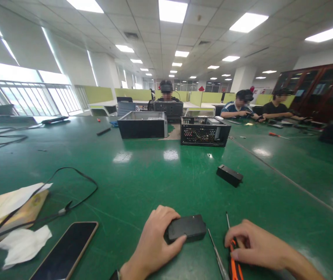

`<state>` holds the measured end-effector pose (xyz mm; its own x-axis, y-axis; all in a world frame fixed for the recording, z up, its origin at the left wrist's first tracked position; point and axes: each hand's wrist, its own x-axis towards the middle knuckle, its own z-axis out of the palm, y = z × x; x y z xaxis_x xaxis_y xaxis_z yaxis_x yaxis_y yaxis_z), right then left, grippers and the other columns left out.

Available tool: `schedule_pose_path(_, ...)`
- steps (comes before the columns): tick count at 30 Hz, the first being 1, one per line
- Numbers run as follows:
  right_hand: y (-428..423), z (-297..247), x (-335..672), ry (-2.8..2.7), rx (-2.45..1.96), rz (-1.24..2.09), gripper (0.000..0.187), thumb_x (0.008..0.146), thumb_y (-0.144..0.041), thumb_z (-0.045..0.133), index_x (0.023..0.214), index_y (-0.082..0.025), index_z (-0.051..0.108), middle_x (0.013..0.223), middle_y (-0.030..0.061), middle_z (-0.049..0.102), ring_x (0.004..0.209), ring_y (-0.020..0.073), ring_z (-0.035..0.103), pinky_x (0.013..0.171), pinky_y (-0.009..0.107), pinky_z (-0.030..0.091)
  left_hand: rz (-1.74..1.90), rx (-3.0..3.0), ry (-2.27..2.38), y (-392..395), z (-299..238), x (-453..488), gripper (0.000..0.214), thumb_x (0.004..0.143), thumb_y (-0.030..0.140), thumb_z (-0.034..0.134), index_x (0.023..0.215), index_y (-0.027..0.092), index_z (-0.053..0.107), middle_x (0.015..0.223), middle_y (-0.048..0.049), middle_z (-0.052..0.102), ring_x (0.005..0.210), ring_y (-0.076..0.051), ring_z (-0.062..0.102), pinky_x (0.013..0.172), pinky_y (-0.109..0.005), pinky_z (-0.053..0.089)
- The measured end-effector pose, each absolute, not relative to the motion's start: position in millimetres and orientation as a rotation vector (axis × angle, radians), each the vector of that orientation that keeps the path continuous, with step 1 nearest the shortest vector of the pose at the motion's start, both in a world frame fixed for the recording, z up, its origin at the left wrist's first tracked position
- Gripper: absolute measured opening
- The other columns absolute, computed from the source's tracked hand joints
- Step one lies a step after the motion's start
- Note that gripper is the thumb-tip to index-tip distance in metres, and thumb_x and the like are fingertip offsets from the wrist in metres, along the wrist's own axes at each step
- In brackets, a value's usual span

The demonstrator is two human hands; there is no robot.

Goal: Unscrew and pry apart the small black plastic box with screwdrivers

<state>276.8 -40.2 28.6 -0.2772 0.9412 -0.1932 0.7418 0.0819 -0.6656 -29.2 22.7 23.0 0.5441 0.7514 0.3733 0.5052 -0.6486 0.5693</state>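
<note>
My left hand (159,235) is closed around the left end of a small black box (191,227), thumb on the near side and fingers over the far side. The box rests on the green table. To its right, my right hand (253,243) grips an orange and black screwdriver (236,268) by the handle, its thin metal shaft pointing away from me. Between the two hands lies a second, slimmer metal screwdriver (217,252), its tip near the box. A similar black box (229,175) lies farther off on the right.
A phone (67,251), crumpled tissue (25,245), an envelope (35,204) and a black cable (92,181) lie at left. Two computer cases (143,128) (204,134) stand ahead. Several people sit beyond, and another screwdriver (277,135) lies at far right.
</note>
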Motion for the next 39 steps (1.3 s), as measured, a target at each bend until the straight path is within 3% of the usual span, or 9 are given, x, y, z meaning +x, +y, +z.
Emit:
schedule_pose_path(5,-36,26,272,-2.059,-1.696,1.076,0.013,0.079,-0.029,0.063,0.074,-0.017,0.060,0.057,-0.0064,0.045,0.054,0.0090,0.040,0.051,0.022,0.028,0.854,2.375,1.024,21,22,-30,0.025,0.077,0.022,0.069,0.101,0.021,0.060,0.100,-0.0067,0.064,0.093,-0.026,0.057,0.084,-0.041,0.046)
schedule_pose_path(13,-24,20,280,-1.657,-1.555,1.230,0.020,0.085,-0.040,0.050,0.085,-0.020,0.052,0.062,-0.0069,0.039,0.048,0.0089,0.034,0.043,0.020,0.026,0.833,2.395,1.050,22,18,-32,0.026,0.079,0.028,0.070,0.103,0.022,0.060,0.100,-0.0064,0.065,0.091,-0.026,0.057,0.083,-0.041,0.045)
schedule_pose_path(18,-23,18,274,-1.781,-1.564,1.073,0.012,0.085,-0.026,0.047,0.090,-0.020,0.056,0.067,-0.0043,0.044,0.059,0.0114,0.042,0.055,0.023,0.034,0.832,2.414,1.023,20,20,-32,0.033,0.079,0.033,0.073,0.108,0.022,0.061,0.104,-0.0069,0.065,0.094,-0.027,0.058,0.084,-0.041,0.046)
schedule_pose_path(22,-25,18,272,-2.011,-1.683,0.813,0.026,0.079,-0.015,0.050,0.102,-0.022,0.061,0.071,-0.0034,0.052,0.063,0.0132,0.047,0.059,0.024,0.037,0.849,2.423,1.063,19,20,-30,0.034,0.077,0.032,0.073,0.108,0.022,0.063,0.102,-0.0069,0.066,0.093,-0.027,0.059,0.082,-0.041,0.046)
schedule_pose_path(25,-25,16,277,-2.142,-1.735,0.610,0.029,0.080,-0.017,0.053,0.105,-0.023,0.065,0.078,0.0000,0.060,0.067,0.0155,0.053,0.064,0.028,0.041,0.839,2.426,1.089,19,19,-29,0.033,0.078,0.031,0.073,0.107,0.022,0.064,0.101,-0.0070,0.066,0.091,-0.027,0.059,0.081,-0.041,0.047)
schedule_pose_path(29,-24,16,288,-2.101,-1.642,0.414,0.014,0.084,-0.026,0.059,0.092,-0.023,0.070,0.087,0.0037,0.060,0.075,0.0180,0.057,0.070,0.031,0.045,0.820,2.443,1.073,20,17,-30,0.032,0.080,0.032,0.071,0.109,0.022,0.063,0.103,-0.0081,0.066,0.093,-0.028,0.058,0.082,-0.042,0.046)
schedule_pose_path(31,-23,24,289,-1.908,-1.543,0.379,0.015,0.085,-0.035,0.062,0.088,-0.022,0.069,0.090,0.0049,0.060,0.073,0.0175,0.057,0.067,0.031,0.047,0.817,2.442,1.072,20,16,-31,0.032,0.080,0.031,0.071,0.109,0.021,0.063,0.104,-0.0083,0.065,0.094,-0.028,0.058,0.083,-0.043,0.046)
schedule_pose_path(35,-15,65,269,-1.447,-1.305,0.629,0.025,0.086,-0.043,0.063,0.096,-0.020,0.066,0.079,0.0029,0.063,0.058,0.0146,0.056,0.049,0.027,0.046,0.817,2.432,1.068,21,17,-31,0.030,0.079,0.031,0.072,0.107,0.022,0.063,0.102,-0.0077,0.065,0.093,-0.028,0.058,0.082,-0.043,0.046)
schedule_pose_path(39,4,104,229,-1.385,-1.056,0.878,0.035,0.084,-0.039,0.067,0.111,-0.019,0.059,0.082,0.0034,0.066,0.056,0.0141,0.061,0.047,0.027,0.051,0.808,2.421,1.072,21,19,-30,0.030,0.079,0.030,0.072,0.107,0.021,0.064,0.101,-0.0075,0.066,0.092,-0.028,0.059,0.082,-0.042,0.047)
